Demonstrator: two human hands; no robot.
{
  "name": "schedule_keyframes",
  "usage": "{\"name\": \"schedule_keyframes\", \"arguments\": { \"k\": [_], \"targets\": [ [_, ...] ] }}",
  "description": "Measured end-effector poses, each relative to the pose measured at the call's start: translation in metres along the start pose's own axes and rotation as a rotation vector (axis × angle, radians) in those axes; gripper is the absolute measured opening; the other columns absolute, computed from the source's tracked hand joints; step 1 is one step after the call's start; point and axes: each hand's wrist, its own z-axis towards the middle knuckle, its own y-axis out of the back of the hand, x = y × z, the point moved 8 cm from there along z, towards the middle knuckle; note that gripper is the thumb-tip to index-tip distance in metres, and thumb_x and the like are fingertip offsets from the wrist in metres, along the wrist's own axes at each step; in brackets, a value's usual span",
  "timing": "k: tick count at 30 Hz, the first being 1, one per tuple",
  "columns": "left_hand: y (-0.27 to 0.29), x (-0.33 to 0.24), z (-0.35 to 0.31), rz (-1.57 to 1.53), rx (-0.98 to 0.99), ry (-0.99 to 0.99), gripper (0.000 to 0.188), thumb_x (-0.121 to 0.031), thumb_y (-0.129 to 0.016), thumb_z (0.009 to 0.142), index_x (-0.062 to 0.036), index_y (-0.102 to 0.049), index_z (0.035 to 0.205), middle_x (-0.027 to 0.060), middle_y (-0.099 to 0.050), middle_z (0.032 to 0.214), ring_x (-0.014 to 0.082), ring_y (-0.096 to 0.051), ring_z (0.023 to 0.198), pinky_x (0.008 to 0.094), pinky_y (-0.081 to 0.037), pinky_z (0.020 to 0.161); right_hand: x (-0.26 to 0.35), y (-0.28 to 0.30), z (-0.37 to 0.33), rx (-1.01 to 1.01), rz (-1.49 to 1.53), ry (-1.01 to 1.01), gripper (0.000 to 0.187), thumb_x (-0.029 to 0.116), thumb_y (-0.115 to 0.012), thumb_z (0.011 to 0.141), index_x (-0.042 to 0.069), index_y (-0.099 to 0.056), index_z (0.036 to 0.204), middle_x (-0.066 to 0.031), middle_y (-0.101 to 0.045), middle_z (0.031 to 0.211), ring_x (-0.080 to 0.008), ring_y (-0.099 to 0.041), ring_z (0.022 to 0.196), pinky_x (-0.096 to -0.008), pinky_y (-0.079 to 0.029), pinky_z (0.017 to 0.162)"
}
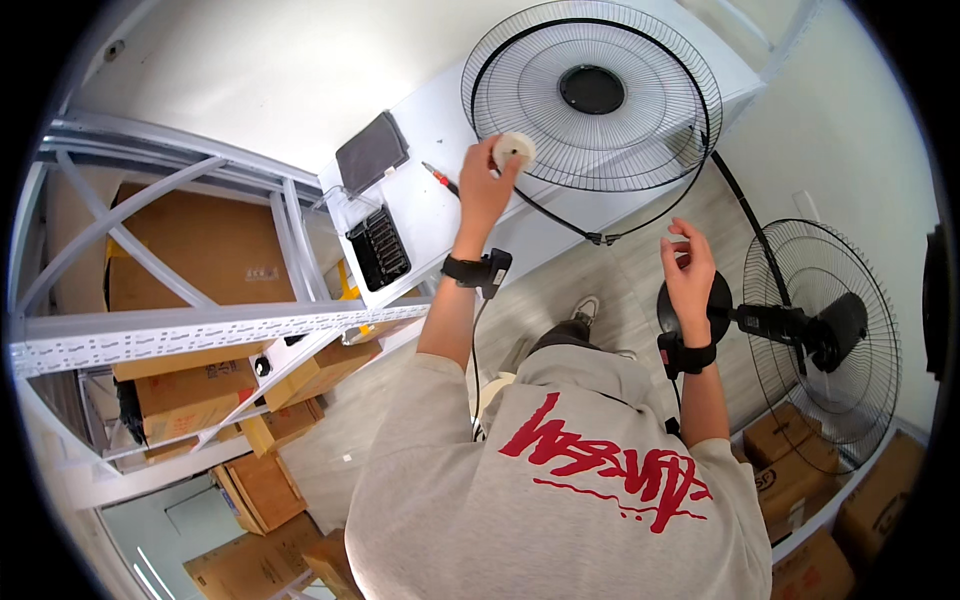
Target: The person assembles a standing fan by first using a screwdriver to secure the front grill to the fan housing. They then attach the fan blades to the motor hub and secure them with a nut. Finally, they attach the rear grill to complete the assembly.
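My left hand (487, 182) is raised over a white table (440, 140) and grips a small white round cap (514, 150), close to the lower left rim of a round black wire fan guard (590, 95) lying on the table. My right hand (688, 268) hovers lower right with its fingers loosely curled and apart, holding nothing. It is in front of a black standing fan (810, 325) whose rear wire guard and motor face sideways. A black rim ring (600, 235) hangs off the table edge between my hands. Both wrists carry black bands.
A red-handled screwdriver (436, 177), a black bit case (379, 248) and a dark grey cloth (371, 151) lie on the table. A grey metal rack (170, 330) with cardboard boxes (190, 250) stands at left. More boxes (800, 490) sit at lower right.
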Motion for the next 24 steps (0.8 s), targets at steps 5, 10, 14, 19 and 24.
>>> {"name": "schedule_keyframes", "arguments": {
  "k": [5, 10, 14, 19, 24],
  "targets": [
    [-0.056, -0.025, 0.013, 0.235, 0.113, -0.204, 0.041, -0.019, -0.068, 0.080, -0.0017, -0.060, 0.116, 0.0181, -0.064, 0.107, 0.0350, -0.061, 0.097, 0.0412, -0.047, 0.087, -0.003, 0.023, 0.001, -0.113, -0.040, -0.035, 0.022, 0.006, -0.065, 0.086, 0.005, -0.064, 0.107, -0.0048, -0.065, 0.097, -0.0100, -0.059, 0.068, -0.0233, -0.044, 0.055],
    [-0.110, -0.028, 0.019, 0.598, 0.408, -0.334, 0.046, -0.014, -0.062, 0.079, -0.0020, -0.055, 0.123, 0.0202, -0.063, 0.107, 0.0351, -0.058, 0.097, 0.0466, -0.042, 0.082, -0.037, 0.068, -0.020, -0.325, -0.082, -0.116, 0.017, 0.007, -0.065, 0.086, 0.004, -0.066, 0.102, -0.0057, -0.066, 0.093, -0.0115, -0.061, 0.069, -0.0234, -0.047, 0.057],
    [-0.123, -0.112, 0.016, 0.404, 0.361, -0.503, 0.058, -0.016, -0.061, 0.085, 0.0007, -0.042, 0.137, 0.0207, -0.060, 0.116, 0.0355, -0.055, 0.106, 0.0479, -0.040, 0.091, -0.045, 0.102, -0.041, -0.450, -0.167, -0.157, 0.016, 0.007, -0.064, 0.087, 0.004, -0.067, 0.102, -0.0078, -0.067, 0.092, -0.0124, -0.063, 0.069, -0.0244, -0.048, 0.058],
    [-0.185, -0.238, -0.043, 0.012, 0.580, -0.549, 0.066, -0.013, -0.063, 0.086, 0.0009, -0.032, 0.143, 0.0226, -0.054, 0.123, 0.0380, -0.049, 0.115, 0.0465, -0.038, 0.099, -0.072, 0.165, -0.094, -0.728, -0.103, -0.244, 0.014, 0.007, -0.065, 0.086, 0.004, -0.068, 0.099, -0.0071, -0.066, 0.085, -0.0118, -0.062, 0.066, -0.0239, -0.047, 0.057],
    [-0.254, -0.309, -0.103, -0.192, 0.726, -0.749, 0.073, -0.012, -0.065, 0.086, -0.0003, -0.026, 0.146, 0.0248, -0.038, 0.139, 0.0399, -0.038, 0.129, 0.0463, -0.034, 0.106, -0.099, 0.243, -0.181, -1.064, -0.137, -0.385, 0.015, 0.008, -0.062, 0.088, 0.004, -0.067, 0.101, -0.0052, -0.067, 0.080, -0.0105, -0.063, 0.067, -0.0249, -0.050, 0.061]
  ]
}}
